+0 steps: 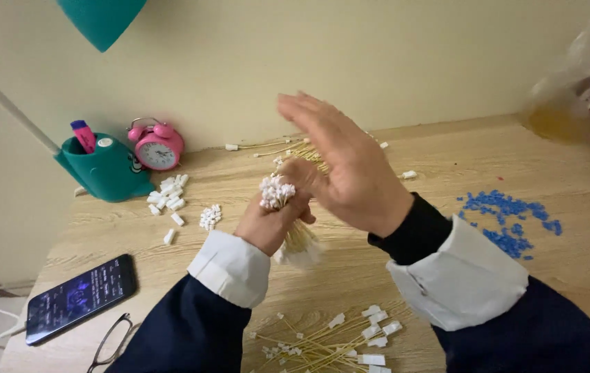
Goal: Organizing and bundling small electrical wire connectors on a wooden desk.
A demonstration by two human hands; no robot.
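I read this as the evening-up step: my left hand point(274, 221) is closed in a fist round a bundle of thin yellow wires point(277, 193) with white plugs on top, held upright above the wooden table point(447, 159), while my right hand point(346, 162) is flat and wide open, holding nothing, palm just beside the plug ends. The next move, I'd judge, calls for a light tap to level the plugs — the fist kept tight so no wire slips down to the loose ones point(329, 338) below.
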